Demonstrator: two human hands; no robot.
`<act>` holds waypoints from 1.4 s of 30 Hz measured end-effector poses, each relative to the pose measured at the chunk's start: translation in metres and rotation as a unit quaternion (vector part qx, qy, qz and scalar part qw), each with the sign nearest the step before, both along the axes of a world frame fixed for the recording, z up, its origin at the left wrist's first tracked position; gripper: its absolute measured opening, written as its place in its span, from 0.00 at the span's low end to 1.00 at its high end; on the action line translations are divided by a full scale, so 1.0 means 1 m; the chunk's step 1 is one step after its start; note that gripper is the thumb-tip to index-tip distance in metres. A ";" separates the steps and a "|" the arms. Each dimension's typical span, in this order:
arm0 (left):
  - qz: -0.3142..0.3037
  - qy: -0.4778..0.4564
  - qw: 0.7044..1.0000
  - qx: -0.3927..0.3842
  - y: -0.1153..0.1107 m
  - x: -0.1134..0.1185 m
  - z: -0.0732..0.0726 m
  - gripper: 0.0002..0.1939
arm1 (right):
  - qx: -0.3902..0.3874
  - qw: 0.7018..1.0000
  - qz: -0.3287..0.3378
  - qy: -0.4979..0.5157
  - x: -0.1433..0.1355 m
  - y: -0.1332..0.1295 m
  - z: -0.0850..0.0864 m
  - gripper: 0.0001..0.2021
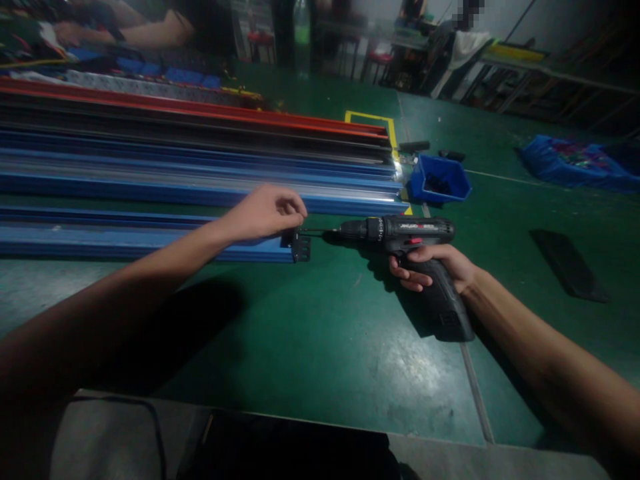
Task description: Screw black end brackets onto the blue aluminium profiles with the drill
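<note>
My right hand (pixel 433 265) is wrapped round the grip of a black cordless drill (pixel 400 230), which points left. Its long thin bit reaches the black end piece (pixel 302 248) on a blue metal profile (pixel 255 252). Over that end, my left hand (pixel 273 212) has its fingers curled, with thumb and fingertips close together near the tip of the bit. Whatever those fingers may hold is too small to make out. The profile lies flat on the green table (pixel 320 347), its length running off to the left.
Behind lie several long blue, black and red profiles (pixel 225 113). A blue bin (pixel 443 180) with small dark parts stands beyond the drill. At the right are a dark flat object (pixel 567 263) and blue trays (pixel 575 163). Another person's arm (pixel 145 33) shows at upper left.
</note>
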State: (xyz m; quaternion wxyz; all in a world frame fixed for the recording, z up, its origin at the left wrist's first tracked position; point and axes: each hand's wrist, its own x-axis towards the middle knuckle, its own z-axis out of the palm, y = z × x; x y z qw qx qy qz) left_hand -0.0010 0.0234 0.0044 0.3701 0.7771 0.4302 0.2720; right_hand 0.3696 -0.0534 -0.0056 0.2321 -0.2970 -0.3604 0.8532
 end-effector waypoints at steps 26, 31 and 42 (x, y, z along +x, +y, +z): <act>0.008 0.012 1.000 -0.004 -0.002 0.002 0.002 0.12 | -0.001 1.000 0.002 0.006 0.000 0.001 0.000 0.11; 0.007 0.012 1.000 -0.002 -0.001 0.001 0.002 0.12 | 0.000 1.000 0.006 0.014 0.001 0.001 -0.001 0.12; 0.002 0.005 1.000 0.003 0.001 0.000 -0.001 0.12 | 0.004 1.000 0.006 0.011 0.001 0.001 -0.002 0.12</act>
